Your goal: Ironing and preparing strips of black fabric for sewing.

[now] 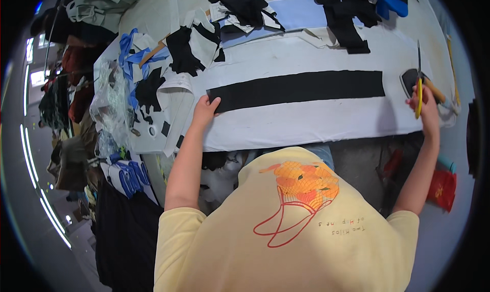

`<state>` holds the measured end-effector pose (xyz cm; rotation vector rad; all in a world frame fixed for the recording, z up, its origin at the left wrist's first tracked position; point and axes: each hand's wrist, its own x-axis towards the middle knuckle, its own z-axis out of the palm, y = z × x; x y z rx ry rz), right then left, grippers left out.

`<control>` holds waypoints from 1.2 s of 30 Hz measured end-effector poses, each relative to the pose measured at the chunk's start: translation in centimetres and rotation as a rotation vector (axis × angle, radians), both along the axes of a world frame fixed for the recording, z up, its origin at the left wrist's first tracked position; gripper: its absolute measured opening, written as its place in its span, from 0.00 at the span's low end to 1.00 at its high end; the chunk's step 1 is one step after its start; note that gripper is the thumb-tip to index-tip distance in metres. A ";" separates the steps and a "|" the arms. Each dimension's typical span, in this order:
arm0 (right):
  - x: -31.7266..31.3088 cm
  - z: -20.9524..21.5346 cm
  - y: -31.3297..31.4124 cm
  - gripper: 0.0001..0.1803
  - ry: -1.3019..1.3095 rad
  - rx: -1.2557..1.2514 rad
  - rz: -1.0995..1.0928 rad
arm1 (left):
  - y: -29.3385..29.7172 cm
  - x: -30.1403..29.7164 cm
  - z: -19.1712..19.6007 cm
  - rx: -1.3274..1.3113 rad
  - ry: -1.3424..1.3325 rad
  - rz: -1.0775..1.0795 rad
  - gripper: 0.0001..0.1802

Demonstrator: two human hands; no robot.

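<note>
A long strip of black fabric (pixel 301 90) lies flat across the white-covered table (pixel 286 123). At its left end my left hand (pixel 205 112) pinches the edge, with the thumb on top and the other fingers partly hidden. Off the strip's right end, my right hand (pixel 427 108) is closed around a pair of scissors (pixel 419 95) with yellow handles. Their blades point away from me, toward the far side. Right beside that hand rests a dark, flat-faced tool (pixel 409 81) with a brown handle, partly covered by my hand and the scissors.
Black and white fabric scraps (pixel 191 49) lie at the left. Black pieces (pixel 347 21) and a light blue panel (pixel 296 13) are at the back, near a blue item (pixel 392 1). Clear plastic wrap (pixel 109 103) bunches at the left edge. A red bag (pixel 442 190) is below the table's right side.
</note>
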<state>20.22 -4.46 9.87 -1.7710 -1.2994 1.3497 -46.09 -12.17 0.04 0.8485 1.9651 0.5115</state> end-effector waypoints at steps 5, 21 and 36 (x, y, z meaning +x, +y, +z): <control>-18.1 -0.4 -12.6 0.25 0.397 -0.101 -0.137 | -0.6 -3.1 -2.1 0.198 -0.106 -0.089 0.20; -46.0 -4.8 -19.9 0.21 0.501 -0.702 0.117 | 0.3 -3.8 -3.4 0.497 0.558 -0.409 0.14; -51.6 -7.9 -19.5 0.32 0.506 -0.771 0.241 | -1.9 -3.9 -0.1 -0.107 -0.485 0.134 0.16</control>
